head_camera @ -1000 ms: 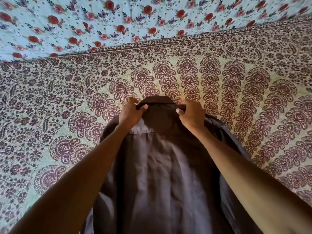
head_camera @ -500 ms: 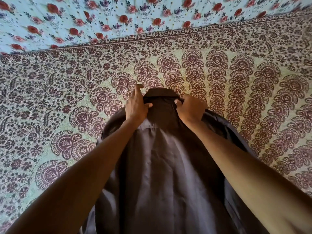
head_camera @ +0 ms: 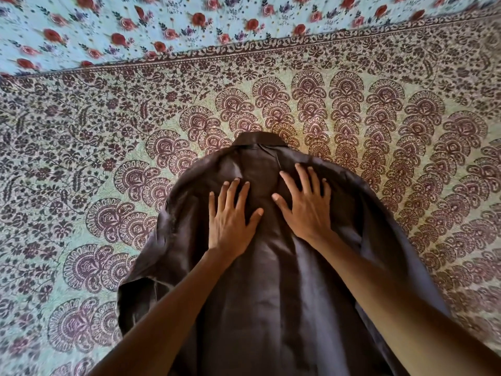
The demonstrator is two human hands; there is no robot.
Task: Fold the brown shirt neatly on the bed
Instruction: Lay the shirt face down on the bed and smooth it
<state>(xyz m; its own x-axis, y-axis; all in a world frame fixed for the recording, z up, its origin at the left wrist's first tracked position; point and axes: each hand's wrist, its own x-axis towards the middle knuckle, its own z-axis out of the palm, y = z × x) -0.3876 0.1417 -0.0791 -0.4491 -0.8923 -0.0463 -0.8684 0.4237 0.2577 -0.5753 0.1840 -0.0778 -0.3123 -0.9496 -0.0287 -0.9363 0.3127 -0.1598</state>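
The brown shirt point(head_camera: 271, 280) lies back-up on the bed, its collar point(head_camera: 257, 139) pointing away from me and its lower part running out of the frame's bottom edge. A short sleeve point(head_camera: 141, 297) sticks out at the left. My left hand point(head_camera: 230, 215) rests flat on the upper back of the shirt, fingers spread. Just to its right, my right hand point(head_camera: 306, 202) also lies flat with spread fingers, below the collar. Neither hand holds any cloth.
The bed is covered with a green sheet printed with maroon paisley fans point(head_camera: 352, 109). Beyond its border at the top lies a light blue cloth with red roses point(head_camera: 189, 25).
Both hands have let go of the collar and moved back toward me onto the shirt's upper back, now flat with fingers spread. The shirt lies flatter on the bed.
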